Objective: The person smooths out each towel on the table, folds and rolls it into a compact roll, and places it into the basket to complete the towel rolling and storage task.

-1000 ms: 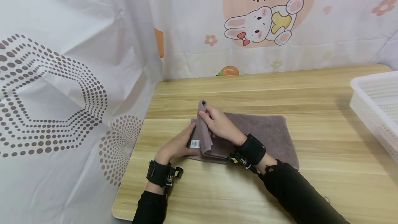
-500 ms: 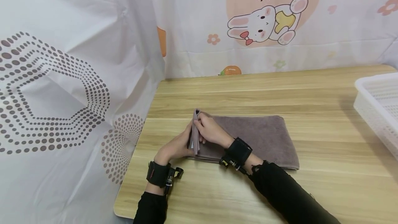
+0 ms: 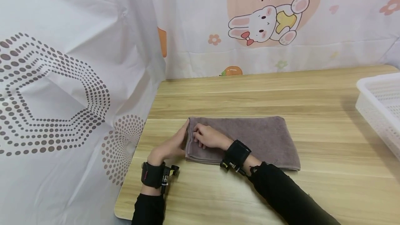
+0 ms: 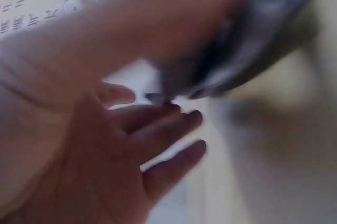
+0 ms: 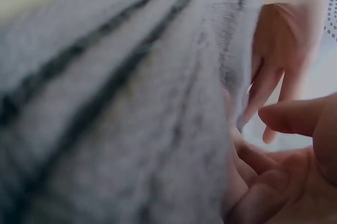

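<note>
A greyish-purple towel (image 3: 253, 138), folded into a flat rectangle, lies on the wooden table. Along its left end stands my left hand (image 3: 168, 145), fingertips at the far corner and thumb near the front one. The left wrist view is blurred but shows that hand's fingers (image 4: 168, 129) spread and extended beside the towel. My right hand (image 3: 210, 137) rests on top of the towel near its left end, fingers loosely bent. In the right wrist view its thumb (image 5: 289, 118) stands apart from the cloth, while the fingers touch the towel's surface (image 5: 147, 129).
A white plastic basket (image 3: 378, 110) stands at the table's right side. Behind the table (image 3: 237, 96) hangs a printed curtain (image 3: 193, 37), and a dotted white sheet (image 3: 78, 79) hangs along the left edge.
The upright fold that my right hand pinched has gone down flat to the left, and the right hand has let go of it. My left hand has shifted slightly left.
</note>
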A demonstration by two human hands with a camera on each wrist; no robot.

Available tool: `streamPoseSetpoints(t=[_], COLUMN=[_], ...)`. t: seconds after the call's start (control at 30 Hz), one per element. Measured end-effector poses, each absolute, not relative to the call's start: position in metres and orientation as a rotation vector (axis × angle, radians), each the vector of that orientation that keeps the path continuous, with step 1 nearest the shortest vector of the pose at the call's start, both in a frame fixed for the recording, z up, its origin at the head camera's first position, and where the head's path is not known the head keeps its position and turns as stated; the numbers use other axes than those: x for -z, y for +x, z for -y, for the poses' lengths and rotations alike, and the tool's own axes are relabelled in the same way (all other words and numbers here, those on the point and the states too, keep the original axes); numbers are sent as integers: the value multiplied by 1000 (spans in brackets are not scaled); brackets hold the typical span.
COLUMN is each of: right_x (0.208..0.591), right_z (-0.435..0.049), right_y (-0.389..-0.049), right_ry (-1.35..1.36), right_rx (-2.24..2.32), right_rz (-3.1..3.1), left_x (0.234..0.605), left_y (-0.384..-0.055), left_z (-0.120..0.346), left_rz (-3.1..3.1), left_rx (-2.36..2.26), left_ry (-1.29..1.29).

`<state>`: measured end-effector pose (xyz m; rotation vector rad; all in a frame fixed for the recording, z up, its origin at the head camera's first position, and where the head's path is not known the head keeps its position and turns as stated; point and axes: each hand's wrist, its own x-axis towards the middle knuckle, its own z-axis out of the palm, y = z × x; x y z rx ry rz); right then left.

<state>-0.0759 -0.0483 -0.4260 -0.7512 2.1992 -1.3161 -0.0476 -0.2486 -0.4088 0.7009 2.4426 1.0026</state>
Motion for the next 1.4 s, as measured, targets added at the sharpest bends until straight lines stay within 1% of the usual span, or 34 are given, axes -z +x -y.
streamPoseSetpoints(t=[0.13,0.27,0.43,0.6,0.8,0.93,1.1,1.27,1.4], right_x=[425,416,405,403,407,409,421,433,435], right_z=[43,32,2,-30,-68,-91,-115,-131,-135], right_y=[-75,-71,-59,-42,-25,-15,-5,0,3], right_ry=[-788,-887,-1005,-1030,-997,-873,-727,-721,-754], right_rx=[1262,1171,994,832,694,595,546,428,386], right_rz=[-2211,-2323,-2540,-2681,-2925,-3024,-2951,-2967,-3008], left_x=[400,390,388,391,395,401,411,415,417], left_y=[-50,-50,-54,-56,-58,-58,-57,-55,-52], left_z=[247,239,222,209,202,202,205,209,213], left_rz=[-2582,-2697,-2702,-2655,-2572,-2531,-2504,-2507,-2522], left_rx=[-909,-755,-617,-511,-492,-446,-387,-394,-417], left_ry=[764,741,829,932,925,898,832,836,855])
